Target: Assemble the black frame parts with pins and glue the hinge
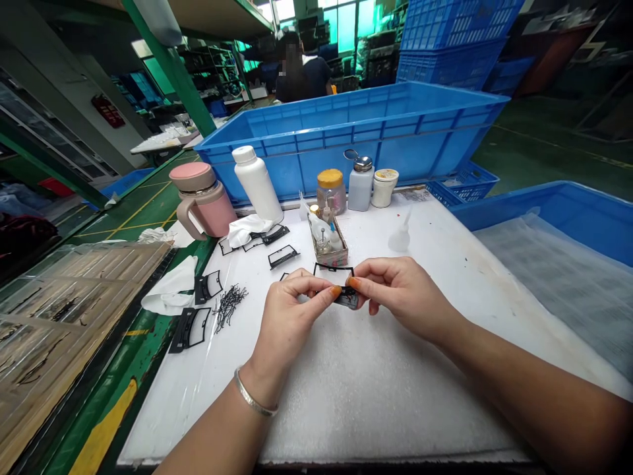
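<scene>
Between my two hands, above the white foam-covered table, is a small black plastic frame (347, 300) with an open rectangular window. My left hand (300, 307) pinches its left side between thumb and fingers. At the right side, my right hand (393, 287) grips it the same way, fingertips close to the left thumb. Part of the frame is hidden behind the fingers. Left of my hands lies a loose pile of thin black strips (230, 307). Similar black frames (190, 328) lie beside that pile, and another frame (283, 256) rests farther back.
A small box of bottles (329, 247) stands just beyond my hands. Behind it are a jar (331, 191), a pump bottle (361, 188), a white bottle (258, 185) and a pink mug (210, 208). A large blue crate (346, 142) closes off the back; another blue bin (568, 211) is at right.
</scene>
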The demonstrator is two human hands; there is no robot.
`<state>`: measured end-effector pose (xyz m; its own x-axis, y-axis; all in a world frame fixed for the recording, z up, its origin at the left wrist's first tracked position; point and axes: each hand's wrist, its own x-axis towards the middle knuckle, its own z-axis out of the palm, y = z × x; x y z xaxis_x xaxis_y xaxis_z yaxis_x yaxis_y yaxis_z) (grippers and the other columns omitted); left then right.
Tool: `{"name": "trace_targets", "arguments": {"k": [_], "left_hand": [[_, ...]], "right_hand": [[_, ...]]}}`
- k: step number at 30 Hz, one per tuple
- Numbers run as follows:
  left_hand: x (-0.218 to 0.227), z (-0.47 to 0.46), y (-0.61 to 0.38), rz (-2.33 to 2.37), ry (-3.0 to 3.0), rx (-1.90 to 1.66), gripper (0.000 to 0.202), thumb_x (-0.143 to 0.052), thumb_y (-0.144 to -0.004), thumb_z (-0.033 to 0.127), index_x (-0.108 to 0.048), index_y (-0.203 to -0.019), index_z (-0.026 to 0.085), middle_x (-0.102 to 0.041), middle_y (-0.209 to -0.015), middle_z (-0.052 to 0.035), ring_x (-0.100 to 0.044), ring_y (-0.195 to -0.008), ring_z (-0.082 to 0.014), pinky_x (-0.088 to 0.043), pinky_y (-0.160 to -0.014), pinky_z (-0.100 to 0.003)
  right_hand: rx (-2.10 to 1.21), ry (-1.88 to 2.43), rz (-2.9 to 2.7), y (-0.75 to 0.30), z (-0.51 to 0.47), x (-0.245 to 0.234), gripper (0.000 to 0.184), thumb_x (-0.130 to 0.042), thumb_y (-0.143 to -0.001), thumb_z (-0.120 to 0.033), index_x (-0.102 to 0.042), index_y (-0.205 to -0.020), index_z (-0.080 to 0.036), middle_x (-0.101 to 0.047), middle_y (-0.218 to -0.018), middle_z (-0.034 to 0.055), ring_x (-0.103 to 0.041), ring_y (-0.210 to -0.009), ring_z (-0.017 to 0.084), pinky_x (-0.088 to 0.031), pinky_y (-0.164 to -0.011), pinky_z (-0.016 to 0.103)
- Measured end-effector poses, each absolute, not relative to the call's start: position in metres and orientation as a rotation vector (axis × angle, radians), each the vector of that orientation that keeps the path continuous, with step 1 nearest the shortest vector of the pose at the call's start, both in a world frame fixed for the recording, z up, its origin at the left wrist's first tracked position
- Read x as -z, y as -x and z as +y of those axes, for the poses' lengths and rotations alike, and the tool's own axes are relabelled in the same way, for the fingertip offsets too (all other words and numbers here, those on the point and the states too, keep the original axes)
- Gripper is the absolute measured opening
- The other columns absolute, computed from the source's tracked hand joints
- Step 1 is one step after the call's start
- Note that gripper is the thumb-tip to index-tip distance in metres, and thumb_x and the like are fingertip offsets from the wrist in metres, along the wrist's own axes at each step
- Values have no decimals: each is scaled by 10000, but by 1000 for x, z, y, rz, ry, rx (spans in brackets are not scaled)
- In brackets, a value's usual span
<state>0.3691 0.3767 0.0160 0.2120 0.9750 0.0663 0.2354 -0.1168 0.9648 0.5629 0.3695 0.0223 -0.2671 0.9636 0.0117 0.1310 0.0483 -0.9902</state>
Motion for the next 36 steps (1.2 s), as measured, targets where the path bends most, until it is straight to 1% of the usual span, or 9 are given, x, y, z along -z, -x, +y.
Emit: {"name": "trace_targets", "arguments": {"k": [11, 14, 18, 22, 26, 31, 36], "left_hand": [[-15, 376, -370, 1145, -1502, -1047, 156, -737, -810, 354, -787, -838, 209, -643, -795, -47, -582, -805, -186, -430, -763, -311], [-16, 375, -370, 1150, -1518, -1059, 144, -743, -808, 349, -788, -832, 215, -635, -780, -37, -568, -794, -172, -425, -756, -296], [-17, 375, -371, 1167, -1534, -1112, 84, -756, -795, 300, -791, -806, 224, -604, -743, -18, -531, -749, -140, -403, -721, -268], [-18, 374, -371, 1165, -1537, -1120, 69, -755, -795, 290, -792, -811, 233, -593, -740, -12, -528, -744, -133, -397, -713, -261], [-16, 375, -370, 1157, -1540, -1133, 70, -757, -795, 292, -792, -816, 235, -603, -742, -13, -538, -752, -138, -404, -721, -264], [-15, 375, -370, 1160, -1547, -1141, 58, -757, -796, 287, -791, -809, 241, -598, -741, -9, -526, -741, -136, -397, -704, -264], [-14, 376, -370, 1159, -1567, -1140, 67, -756, -796, 288, -789, -819, 234, -589, -744, -14, -531, -753, -149, -404, -725, -275]], "right_hand": [[-1321, 1147, -1542, -563, 370, -22, 282, -624, -898, -387, -688, -829, -121, -657, -721, 40, -614, -661, 124, -507, -533, 168], [-1321, 1146, -1533, -562, 370, -21, 284, -629, -893, -389, -686, -831, -118, -659, -726, 45, -616, -664, 128, -508, -532, 173], [-1328, 1133, -1523, -562, 371, -21, 279, -627, -893, -380, -684, -838, -113, -658, -724, 47, -614, -658, 125, -505, -533, 172], [-1356, 1123, -1501, -563, 370, -21, 283, -635, -889, -384, -681, -836, -109, -660, -729, 52, -620, -669, 130, -501, -535, 173], [-1406, 1089, -1467, -563, 370, -22, 270, -668, -872, -376, -683, -856, -107, -666, -751, 59, -631, -689, 140, -496, -540, 180], [-1451, 1076, -1439, -563, 369, -22, 268, -752, -823, -374, -699, -899, -123, -679, -773, 56, -646, -717, 152, -484, -558, 187], [-1441, 1070, -1431, -562, 368, -26, 297, -787, -796, -392, -696, -865, -118, -674, -741, 55, -635, -648, 145, -488, -559, 205]]}}
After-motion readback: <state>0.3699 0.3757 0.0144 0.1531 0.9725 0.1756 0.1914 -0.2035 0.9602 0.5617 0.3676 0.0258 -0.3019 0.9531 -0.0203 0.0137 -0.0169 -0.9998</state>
